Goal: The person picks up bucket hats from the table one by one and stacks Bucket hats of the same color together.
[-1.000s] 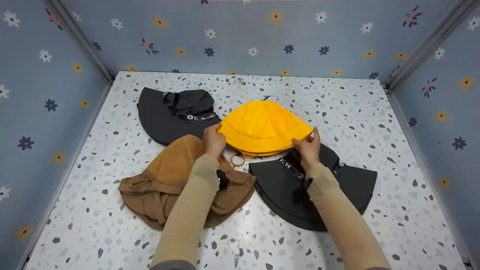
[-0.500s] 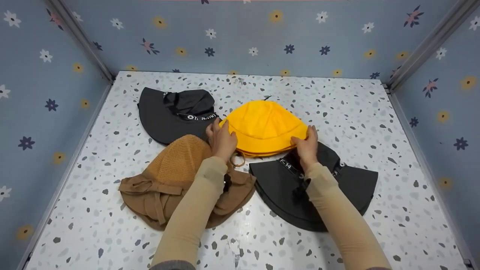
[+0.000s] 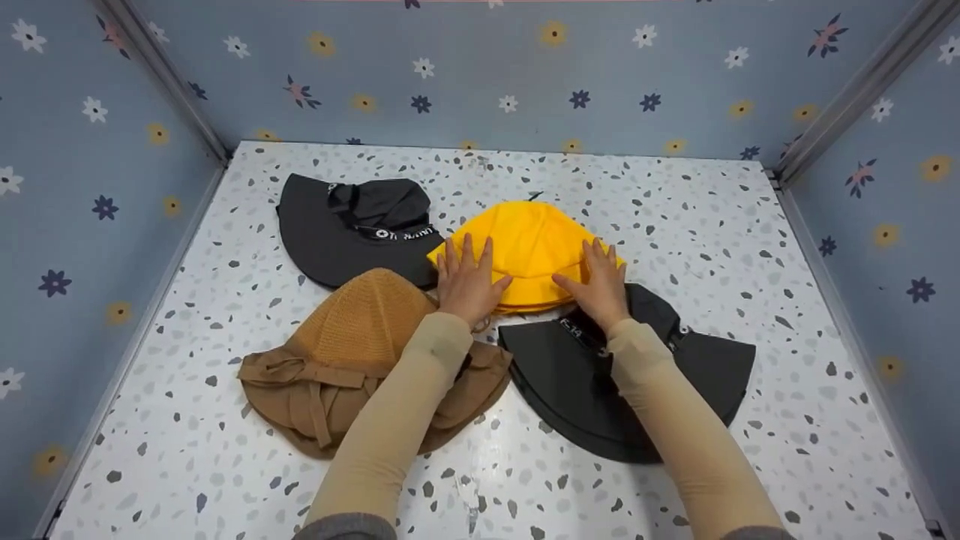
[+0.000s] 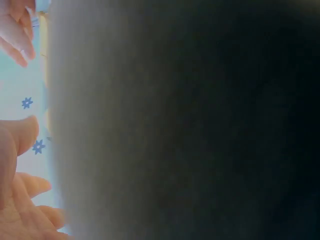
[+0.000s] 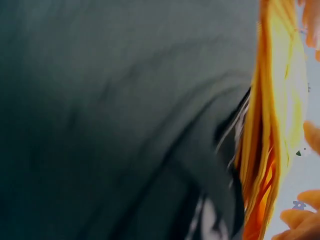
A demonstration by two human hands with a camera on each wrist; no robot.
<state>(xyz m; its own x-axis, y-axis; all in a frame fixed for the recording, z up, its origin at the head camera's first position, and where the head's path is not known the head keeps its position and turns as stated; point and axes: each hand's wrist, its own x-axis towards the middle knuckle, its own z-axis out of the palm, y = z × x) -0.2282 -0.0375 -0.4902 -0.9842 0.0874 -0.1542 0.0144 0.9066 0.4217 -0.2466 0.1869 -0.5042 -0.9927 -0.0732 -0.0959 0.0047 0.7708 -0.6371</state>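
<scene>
A yellow bucket hat (image 3: 532, 232), folded flat, lies in the middle of the speckled table. My left hand (image 3: 466, 286) rests on its left side with fingers straight and spread. On the right side of the same hat lies my right hand (image 3: 600, 285), its fingers extended and thumb pointing inward. The right wrist view shows the yellow hat (image 5: 282, 75) edge-on in layers, beside a dark hat (image 5: 125, 125). Most of the left wrist view is a dark blur, with fingers (image 4: 32, 185) at its left edge.
Front left is a brown hat (image 3: 352, 322) with a bow, under my left forearm. A dark wide-brimmed hat (image 3: 555, 382) lies front right under my right forearm. Another black hat (image 3: 322, 240) lies back left. Flowered walls (image 3: 480, 67) enclose the table (image 3: 480, 495) on three sides.
Both hands have let go of the yellow hat's brim edges, moved inward and spread their fingers flat over its top. The hat has stayed nearly in place.
</scene>
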